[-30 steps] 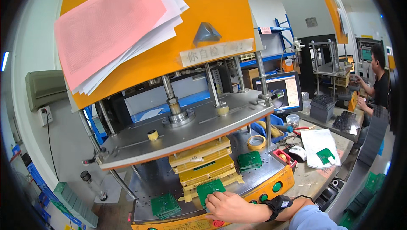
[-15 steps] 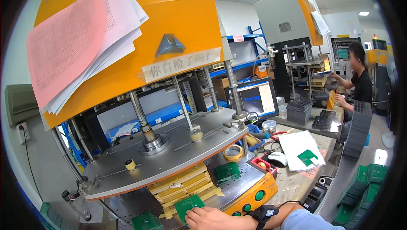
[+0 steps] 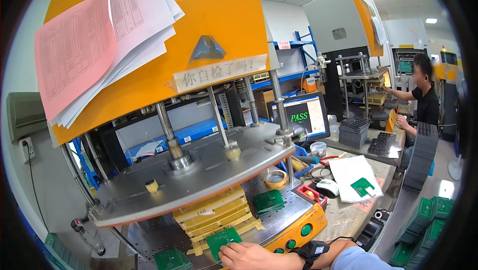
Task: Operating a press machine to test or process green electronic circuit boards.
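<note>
My right hand (image 3: 246,256) is closed on the edge of a green circuit board (image 3: 219,240), its fingers lying over the board's near right part. The board is in front of a yellow layered test fixture (image 3: 214,215) under the metal press plate (image 3: 149,190), which is smeared by motion. Left of the held board, a stack of green circuit boards (image 3: 172,259) lies at the lower edge. Another green stack (image 3: 269,201) sits right of the fixture. A dark wrist device (image 3: 312,252) is strapped on my right wrist. My left hand is out of view.
An orange control box (image 3: 298,227) with green buttons stands beside my hand. Behind are a tape roll (image 3: 275,179) and a monitor (image 3: 302,116). A white sheet (image 3: 348,170) carries one green board. Boards are piled at right; a co-worker (image 3: 423,95) sits beyond.
The monitor's blue text has turned to green text. The press plate now looks blurred and slightly higher. My right hand stays on the board. The co-worker's raised arm has shifted.
</note>
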Available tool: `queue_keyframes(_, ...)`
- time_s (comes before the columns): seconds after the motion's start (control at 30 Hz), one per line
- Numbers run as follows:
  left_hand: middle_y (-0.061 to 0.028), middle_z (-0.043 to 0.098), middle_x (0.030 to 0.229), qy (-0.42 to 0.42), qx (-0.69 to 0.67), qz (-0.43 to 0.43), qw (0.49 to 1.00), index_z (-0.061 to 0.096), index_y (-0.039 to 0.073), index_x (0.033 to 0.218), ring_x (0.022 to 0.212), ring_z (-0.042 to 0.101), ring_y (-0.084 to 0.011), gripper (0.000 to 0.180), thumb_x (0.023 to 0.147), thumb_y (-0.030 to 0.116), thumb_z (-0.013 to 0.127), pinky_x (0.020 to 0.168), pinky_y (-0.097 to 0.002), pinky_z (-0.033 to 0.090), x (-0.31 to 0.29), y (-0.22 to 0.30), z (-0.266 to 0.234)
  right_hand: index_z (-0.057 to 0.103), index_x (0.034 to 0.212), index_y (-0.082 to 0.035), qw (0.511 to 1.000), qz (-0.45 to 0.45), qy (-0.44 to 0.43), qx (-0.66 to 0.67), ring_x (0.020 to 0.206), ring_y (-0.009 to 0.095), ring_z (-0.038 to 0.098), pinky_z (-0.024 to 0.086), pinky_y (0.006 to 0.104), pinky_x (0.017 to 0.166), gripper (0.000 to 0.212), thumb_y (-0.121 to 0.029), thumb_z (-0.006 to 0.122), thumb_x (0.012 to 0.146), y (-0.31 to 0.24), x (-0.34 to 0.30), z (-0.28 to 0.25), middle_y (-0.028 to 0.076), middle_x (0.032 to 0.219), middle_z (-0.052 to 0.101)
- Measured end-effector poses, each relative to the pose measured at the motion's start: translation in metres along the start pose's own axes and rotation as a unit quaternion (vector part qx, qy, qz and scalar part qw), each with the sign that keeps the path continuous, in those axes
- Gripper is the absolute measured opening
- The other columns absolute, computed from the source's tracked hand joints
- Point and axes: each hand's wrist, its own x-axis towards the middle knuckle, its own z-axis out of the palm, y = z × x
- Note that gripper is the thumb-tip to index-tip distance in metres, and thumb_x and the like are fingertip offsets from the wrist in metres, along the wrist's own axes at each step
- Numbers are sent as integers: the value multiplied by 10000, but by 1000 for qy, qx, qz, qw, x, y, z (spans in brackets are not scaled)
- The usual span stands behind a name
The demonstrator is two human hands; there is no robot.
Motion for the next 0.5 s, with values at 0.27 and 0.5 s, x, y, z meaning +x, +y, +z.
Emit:
queue_keyframes(0.27, -185, 648, 950, 35, -62, 118, 991, 654, 25, 974, 917, 608, -379, 96, 932, 104, 618, 831, -440, 476, 75, 74, -51, 631, 1144, -42, 995, -1, -36, 91, 1019, 299, 615, 469, 407, 897, 527, -507, 636, 895, 44, 13, 3, 116, 1131, 636)
queue_keyframes(0.5, -101, 654, 1182, 11, 92, 258, 962, 654, 99, 1106, 1123, 575, -306, 397, 850, 399, 690, 868, -411, 448, 231, 153, 7, 643, 1230, -105, 993, 15, -81, 89, 1188, 291, 581, 399, 453, 1013, 626, -614, 617, 867, 68, 8, 18, 113, 1275, 623)
